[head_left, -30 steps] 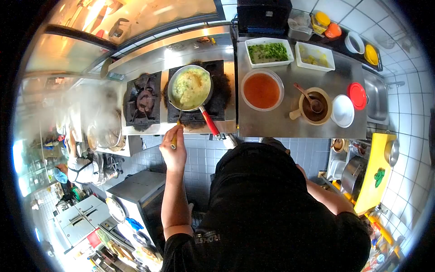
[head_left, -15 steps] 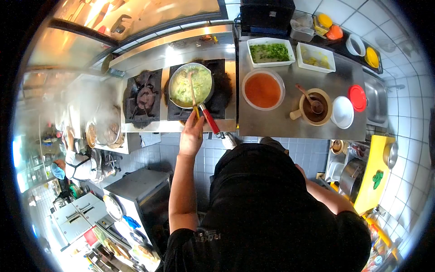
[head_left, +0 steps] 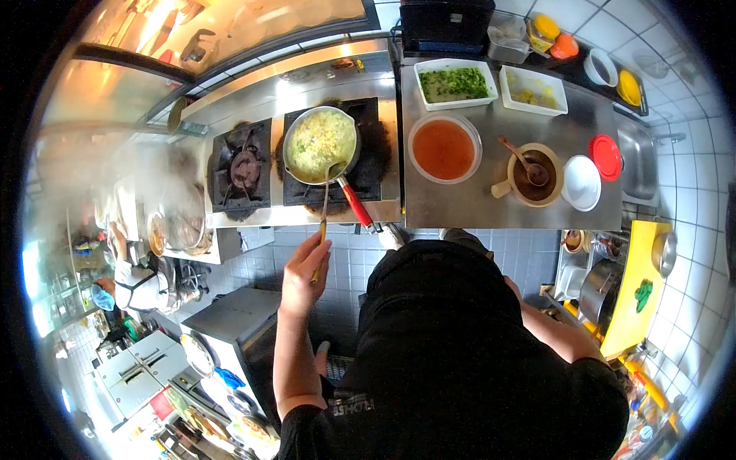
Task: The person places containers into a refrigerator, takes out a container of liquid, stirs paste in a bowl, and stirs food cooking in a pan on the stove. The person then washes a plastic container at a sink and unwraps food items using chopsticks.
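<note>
My left hand (head_left: 303, 264) is closed around the yellowish handle of a long-handled spoon (head_left: 325, 208). The spoon's head dips into the food at the near side of a pan (head_left: 288, 165), partly sunk. Pale yellow-green chopped food (head_left: 316, 139) fills much of this pan, which sits on the right-hand burner. Its red handle (head_left: 355, 202) points toward me, with no hand on it. Beside my hip, only a sliver of my right hand (head_left: 512, 287) shows past the black shirt; its fingers are hidden.
Right of the stove, a steel counter (head_left: 475, 211) holds a tub of orange-red liquid (head_left: 443, 150), chopped greens (head_left: 456, 84) and a brown pot with a ladle (head_left: 535, 176). A second burner (head_left: 244, 169) lies left. A co-worker (head_left: 138, 284) stands far left, near steam.
My left hand has moved back toward me and slightly left. The spoon's head has shifted from the middle of the pan to its near edge.
</note>
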A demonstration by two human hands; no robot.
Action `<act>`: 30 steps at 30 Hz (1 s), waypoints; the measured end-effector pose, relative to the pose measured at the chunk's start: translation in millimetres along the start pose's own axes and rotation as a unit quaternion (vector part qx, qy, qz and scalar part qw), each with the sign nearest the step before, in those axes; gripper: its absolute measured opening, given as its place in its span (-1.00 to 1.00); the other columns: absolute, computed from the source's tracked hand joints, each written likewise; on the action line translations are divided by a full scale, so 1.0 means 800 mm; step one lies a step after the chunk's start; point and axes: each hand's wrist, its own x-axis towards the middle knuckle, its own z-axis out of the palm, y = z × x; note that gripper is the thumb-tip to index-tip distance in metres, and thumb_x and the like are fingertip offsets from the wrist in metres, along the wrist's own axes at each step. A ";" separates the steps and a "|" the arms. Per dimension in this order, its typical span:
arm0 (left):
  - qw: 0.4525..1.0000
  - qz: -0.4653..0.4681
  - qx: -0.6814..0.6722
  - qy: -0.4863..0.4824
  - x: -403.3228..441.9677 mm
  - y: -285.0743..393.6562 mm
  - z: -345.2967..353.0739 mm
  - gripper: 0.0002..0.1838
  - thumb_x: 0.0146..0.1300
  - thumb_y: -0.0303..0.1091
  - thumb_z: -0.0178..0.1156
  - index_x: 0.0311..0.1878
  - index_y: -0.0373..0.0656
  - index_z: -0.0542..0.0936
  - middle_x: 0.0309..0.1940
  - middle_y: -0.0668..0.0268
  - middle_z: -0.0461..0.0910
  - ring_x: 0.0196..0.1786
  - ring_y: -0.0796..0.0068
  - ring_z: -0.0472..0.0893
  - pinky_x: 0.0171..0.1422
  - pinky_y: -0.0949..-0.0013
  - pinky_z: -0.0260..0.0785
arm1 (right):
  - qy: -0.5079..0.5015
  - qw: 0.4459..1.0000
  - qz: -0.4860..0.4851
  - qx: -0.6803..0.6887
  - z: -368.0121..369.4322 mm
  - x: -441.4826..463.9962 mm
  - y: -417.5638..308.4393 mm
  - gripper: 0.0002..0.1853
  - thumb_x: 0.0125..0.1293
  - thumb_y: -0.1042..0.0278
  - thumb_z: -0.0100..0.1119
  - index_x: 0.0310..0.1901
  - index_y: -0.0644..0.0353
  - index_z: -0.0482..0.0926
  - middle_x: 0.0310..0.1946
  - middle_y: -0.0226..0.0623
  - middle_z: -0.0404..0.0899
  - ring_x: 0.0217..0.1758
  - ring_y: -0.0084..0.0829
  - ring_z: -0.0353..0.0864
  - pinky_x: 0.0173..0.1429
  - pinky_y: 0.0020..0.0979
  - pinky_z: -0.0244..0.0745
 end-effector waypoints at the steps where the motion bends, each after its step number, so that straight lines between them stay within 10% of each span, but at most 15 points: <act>1: 1.000 0.002 -0.014 0.002 0.003 -0.005 0.011 -0.66 0.19 -0.66 0.32 0.06 -0.28 0.67 0.13 -0.12 0.63 0.10 -0.09 0.70 0.14 0.15 0.61 | 0.001 1.000 -0.001 -0.003 0.000 0.000 0.000 -0.78 0.46 0.21 0.11 -0.07 0.17 0.57 -0.17 -0.19 0.62 -0.05 -0.29 0.59 0.08 -0.18 0.53; 18: 0.980 0.036 0.196 -0.021 0.080 -0.072 0.074 -0.57 0.10 -0.65 0.19 0.10 -0.26 0.58 0.29 -0.14 0.46 0.24 -0.06 0.58 0.25 0.09 0.54 | 0.003 0.998 -0.020 -0.060 -0.009 0.005 -0.001 -0.81 0.46 0.23 0.12 -0.07 0.16 0.55 -0.17 -0.20 0.60 -0.06 -0.32 0.57 0.08 -0.18 0.52; 30: 0.991 -0.028 0.097 0.086 0.060 0.023 0.039 -0.85 0.34 -0.49 0.21 -0.07 -0.26 0.63 -0.08 -0.07 0.68 -0.12 -0.11 0.71 -0.05 0.08 0.62 | 0.044 0.989 -0.084 -0.113 -0.024 0.045 0.052 -0.83 0.45 0.29 0.13 -0.05 0.16 0.53 -0.15 -0.20 0.58 -0.03 -0.37 0.54 0.11 -0.19 0.50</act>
